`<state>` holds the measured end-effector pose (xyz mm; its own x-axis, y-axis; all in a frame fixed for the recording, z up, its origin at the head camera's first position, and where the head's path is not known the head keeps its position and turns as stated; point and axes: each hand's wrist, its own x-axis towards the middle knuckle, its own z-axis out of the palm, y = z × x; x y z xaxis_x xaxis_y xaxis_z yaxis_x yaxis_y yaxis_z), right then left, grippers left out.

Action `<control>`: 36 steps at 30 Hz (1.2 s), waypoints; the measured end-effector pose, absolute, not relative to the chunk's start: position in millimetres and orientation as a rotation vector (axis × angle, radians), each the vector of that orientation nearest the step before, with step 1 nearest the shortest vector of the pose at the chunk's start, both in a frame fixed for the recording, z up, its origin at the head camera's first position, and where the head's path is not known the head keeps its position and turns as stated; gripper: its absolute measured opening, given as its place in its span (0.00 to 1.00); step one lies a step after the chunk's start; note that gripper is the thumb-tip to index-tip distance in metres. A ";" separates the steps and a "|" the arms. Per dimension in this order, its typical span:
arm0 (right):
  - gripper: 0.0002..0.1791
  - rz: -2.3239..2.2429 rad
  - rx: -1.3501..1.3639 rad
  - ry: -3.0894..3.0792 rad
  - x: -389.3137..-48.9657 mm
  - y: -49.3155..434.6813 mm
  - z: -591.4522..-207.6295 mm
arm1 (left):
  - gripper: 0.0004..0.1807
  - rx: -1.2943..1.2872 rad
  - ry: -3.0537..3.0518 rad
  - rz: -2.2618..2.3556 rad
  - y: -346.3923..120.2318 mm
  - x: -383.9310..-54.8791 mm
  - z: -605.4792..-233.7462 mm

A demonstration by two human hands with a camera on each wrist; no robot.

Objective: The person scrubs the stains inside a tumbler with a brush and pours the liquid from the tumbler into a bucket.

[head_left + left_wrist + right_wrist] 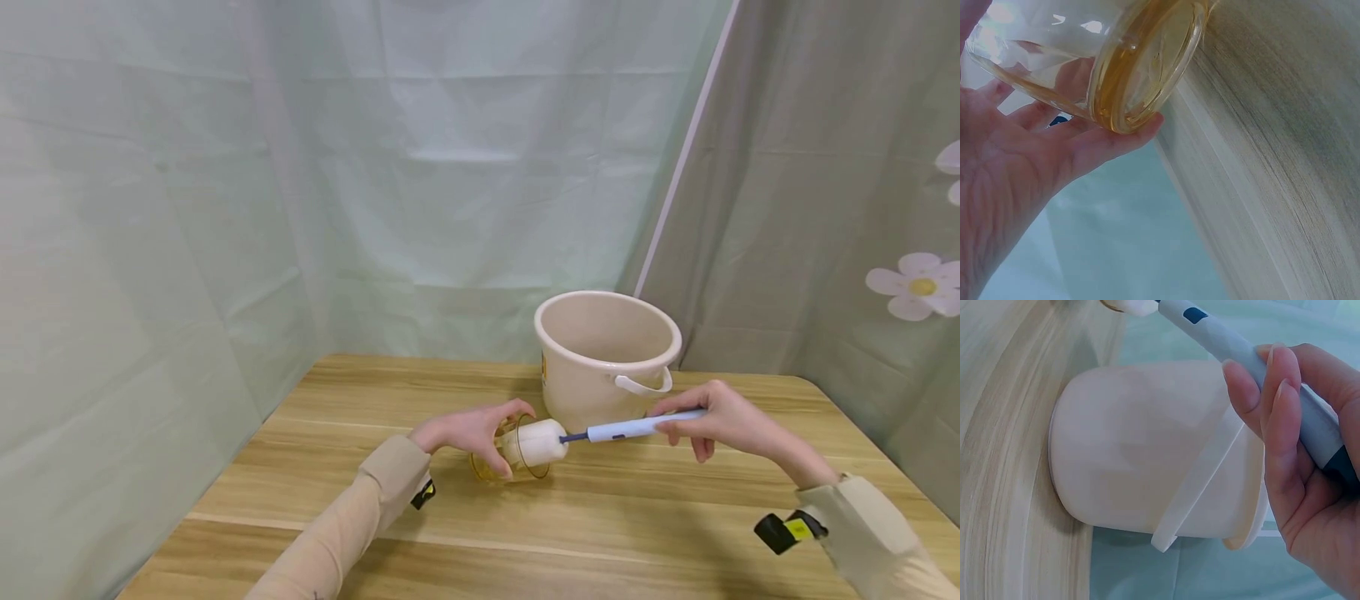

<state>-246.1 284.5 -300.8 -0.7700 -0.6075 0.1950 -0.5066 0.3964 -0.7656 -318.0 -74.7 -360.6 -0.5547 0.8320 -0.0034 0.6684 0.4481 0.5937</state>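
Note:
My left hand (474, 433) grips an amber glass cup (1110, 75), fingers and thumb curled round its side. The cup lies tilted over with its mouth toward the right. In the right hand (727, 423) is a cup brush, its light blue handle (626, 428) pinched between thumb and fingers. The brush's white sponge head (543, 442) sits partly inside the cup's mouth, its rear end sticking out. The left wrist view shows the cup's thick base turned toward the camera, with fingers beneath it; the sponge is out of sight there.
A cream bucket (581, 387) with a white handle (645, 387) stands right behind the brush, on the wood-grain table (570, 542). Pale green curtains (480, 208) hang behind and at the left, and a grey curtain (795, 233) at the right.

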 end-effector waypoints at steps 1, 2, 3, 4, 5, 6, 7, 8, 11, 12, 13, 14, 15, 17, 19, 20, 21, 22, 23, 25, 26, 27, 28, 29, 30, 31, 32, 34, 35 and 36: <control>0.10 -1.316 -1.016 2.526 -246.1 284.6 -300.5 | 0.46 1.288 2.410 0.787 -74.7 -318.0 -360.5; 0.10 -1.312 -1.018 2.524 -246.0 284.6 -300.1 | 0.46 1.287 2.412 0.786 -74.7 -318.0 -360.3; 0.10 -1.307 -1.020 2.524 -245.8 284.7 -299.7 | 0.46 1.289 2.412 0.784 -74.7 -318.1 -360.3; 0.10 -1.302 -1.021 2.522 -245.6 284.8 -299.4 | 0.47 1.291 2.413 0.781 -74.7 -318.2 -360.2; 0.10 -1.299 -1.021 2.520 -245.3 284.8 -299.0 | 0.46 1.291 2.412 0.782 -74.7 -318.3 -360.1; 0.09 -1.296 -1.024 2.518 -245.1 284.8 -298.7 | 0.46 1.292 2.412 0.782 -74.8 -318.4 -360.0; 0.09 -1.292 -1.027 2.515 -244.9 284.9 -298.4 | 0.46 1.294 2.413 0.781 -74.8 -318.4 -360.0; 0.09 -1.289 -1.030 2.514 -244.6 285.0 -298.3 | 0.46 1.295 2.412 0.781 -74.8 -318.4 -359.9; 0.09 -1.286 -1.038 2.503 -244.4 285.7 -298.5 | 0.46 1.295 2.409 0.781 -74.8 -318.4 -360.1; 0.09 -1.286 -1.042 2.498 -244.4 286.1 -298.8 | 0.46 1.296 2.409 0.780 -74.8 -318.4 -360.1; 0.10 -1.287 -1.043 2.493 -244.5 286.5 -299.1 | 0.46 1.297 2.407 0.779 -74.8 -318.3 -360.2; 0.10 -1.289 -1.043 2.487 -244.7 286.9 -299.5 | 0.46 1.297 2.405 0.779 -74.8 -318.3 -360.3; 0.10 -1.291 -1.044 2.481 -244.9 287.2 -299.9 | 0.46 1.297 2.405 0.777 -74.7 -318.3 -360.3; 0.10 -1.294 -1.046 2.472 -245.4 287.7 -300.6 | 0.46 1.302 2.406 0.775 -74.5 -318.3 -360.2; 0.10 -1.301 -1.048 2.461 -245.8 288.0 -301.2 | 0.46 1.306 2.407 0.774 -74.4 -318.4 -360.1; 0.10 -1.306 -1.048 2.457 -246.0 287.9 -301.6 | 0.45 1.309 2.410 0.773 -74.3 -318.3 -359.9; 0.10 -1.310 -1.050 2.451 -246.1 287.9 -302.0 | 0.45 1.313 2.411 0.772 -74.3 -318.2 -359.7; 0.10 -1.313 -1.050 2.445 -246.3 287.7 -302.4 | 0.45 1.316 2.412 0.774 -74.2 -318.1 -359.7; 0.10 -1.319 -1.049 2.437 -246.4 287.5 -302.9 | 0.45 1.319 2.413 0.775 -74.1 -318.1 -359.7; 0.10 -1.333 -1.049 2.424 -246.5 286.8 -303.7 | 0.45 1.319 2.417 0.776 -74.2 -318.0 -359.9; 0.10 -1.337 -1.053 2.419 -246.6 286.5 -304.2 | 0.45 1.320 2.420 0.775 -74.2 -318.0 -360.0; 0.10 -1.342 -1.057 2.413 -246.6 286.1 -304.7 | 0.45 1.321 2.423 0.775 -74.2 -318.1 -360.3; 0.10 -1.349 -1.061 2.409 -246.7 285.7 -305.2 | 0.45 1.320 2.425 0.775 -74.1 -318.4 -360.8; 0.10 -1.356 -1.065 2.404 -246.7 285.2 -305.5 | 0.45 1.321 2.427 0.774 -74.1 -318.4 -361.0; 0.10 -1.362 -1.069 2.401 -246.6 284.6 -305.9 | 0.45 1.323 2.429 0.773 -74.1 -318.4 -360.9; 0.10 -1.365 -1.075 2.400 -246.7 284.2 -306.3 | 0.45 1.326 2.429 0.771 -74.0 -318.4 -361.0; 0.10 -1.370 -1.081 2.400 -246.8 283.6 -306.7 | 0.45 1.328 2.428 0.770 -74.0 -318.5 -361.1; 0.09 -1.378 -1.091 2.402 -246.8 282.6 -307.4 | 0.46 1.331 2.425 0.771 -74.0 -318.7 -361.2; 0.09 -1.381 -1.094 2.404 -246.8 282.1 -307.7 | 0.46 1.331 2.425 0.772 -74.1 -318.8 -361.3; 0.09 -1.384 -1.097 2.407 -246.8 281.5 -308.0 | 0.46 1.328 2.425 0.773 -74.1 -318.8 -361.3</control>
